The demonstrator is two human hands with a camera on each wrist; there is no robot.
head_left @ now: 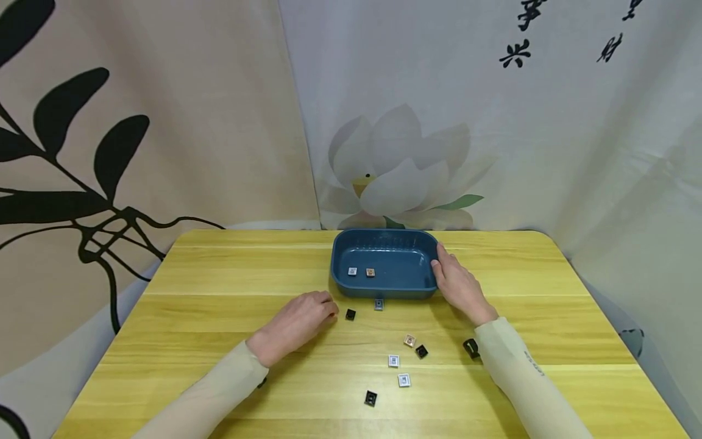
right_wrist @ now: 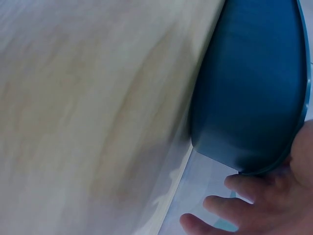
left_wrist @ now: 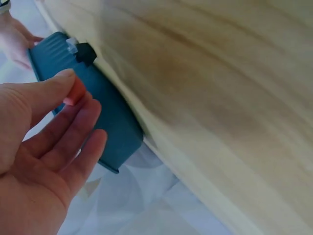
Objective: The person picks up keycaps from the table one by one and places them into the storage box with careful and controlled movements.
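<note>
Printed cloth (head_left: 395, 73) hangs behind a wooden tabletop (head_left: 247, 262) where a person's left hand (head_left: 297, 323), its grip pinching an orange piece (left_wrist: 76, 92) between thumb and fingers, is near the blue tray's (head_left: 408, 294) front left corner. Right hand (head_left: 462, 289) rests at the tray's right end, fingers spread; two tiles (head_left: 370, 273) lie inside, others (head_left: 404, 380) in front.

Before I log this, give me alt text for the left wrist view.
The left hand pinches a small orange-red piece between thumb and fingers, in front of a blue tray on a wooden table. A black keycap-like piece shows by the tray's side, and the right hand is at its far end.
</note>
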